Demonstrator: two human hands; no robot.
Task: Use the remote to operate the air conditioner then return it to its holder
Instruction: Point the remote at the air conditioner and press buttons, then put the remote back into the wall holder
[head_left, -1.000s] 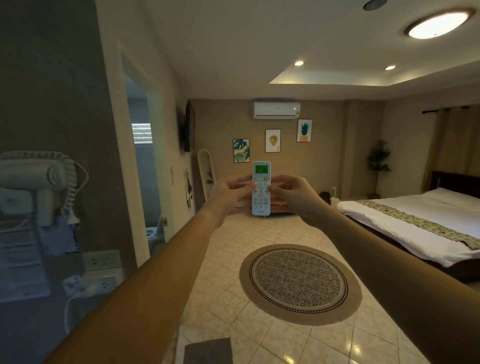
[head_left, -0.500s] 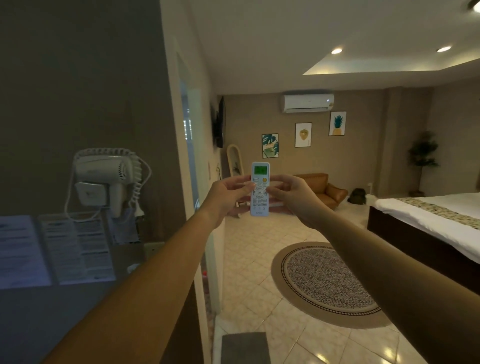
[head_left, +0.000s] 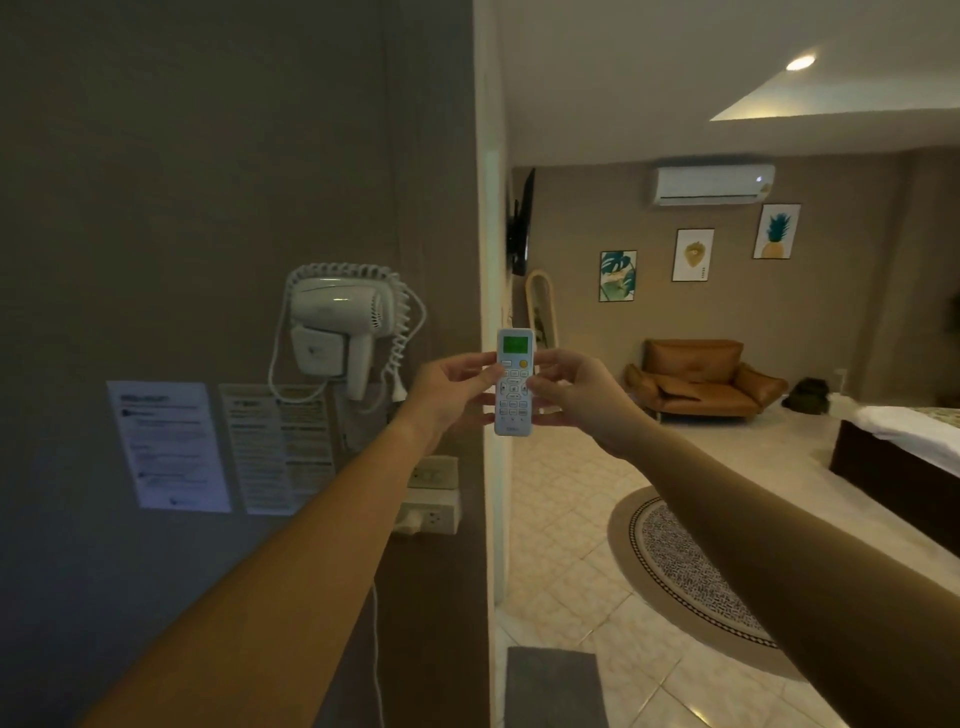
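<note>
A white remote (head_left: 514, 410) with a lit green screen stands upright at arm's length, in front of the wall corner. My left hand (head_left: 451, 391) grips its left edge and my right hand (head_left: 571, 391) grips its right edge, thumbs on the buttons. The white air conditioner (head_left: 711, 184) hangs high on the far wall, up and to the right of the remote. No remote holder is visible.
A dark wall (head_left: 208, 182) fills the left, carrying a white hair dryer (head_left: 337, 322), two paper notices (head_left: 169, 447) and power sockets (head_left: 434, 514). Beyond the corner lie a tiled floor, a round rug (head_left: 685, 566), a brown sofa (head_left: 701, 379), a bed (head_left: 904, 441) and a grey mat (head_left: 553, 686).
The view has swung left: the wall with the hair dryer and notices now fills the left, the bed has slid to the right edge. Both hands still hold the remote upright.
</note>
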